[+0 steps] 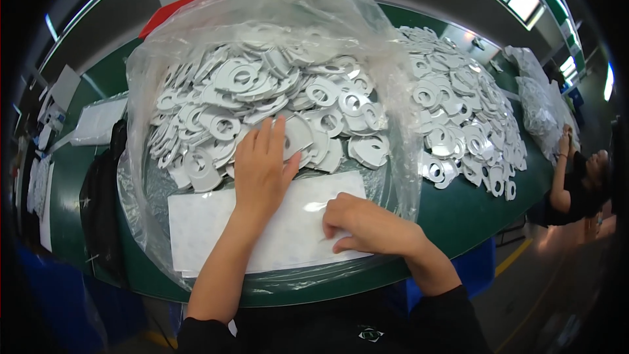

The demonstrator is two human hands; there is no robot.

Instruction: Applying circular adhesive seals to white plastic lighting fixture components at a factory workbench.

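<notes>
A heap of white plastic parts (223, 128), flat pieces with a ring-shaped hole, lies in a large clear plastic bag (141, 157) spread on the table. At the heap's near edge is my left hand (259, 170). Its fingers stretch out over the parts, touching a ring-shaped part (299, 132), with the thumb apart. White sheets with faint marks (203, 229) lie in front of the heap, under my left wrist. Over their right side my right hand (367, 223) is bent, thumb and fingertips drawn close together; what they hold, if anything, is too small to name.
On the green table (458, 216), a second pile of white parts (458, 111) spreads to the right. Clear plastic bags (540, 92) stand beyond it, near another person (576, 177). A black bag (105, 210) lies at the left, and something red (171, 13) shows behind.
</notes>
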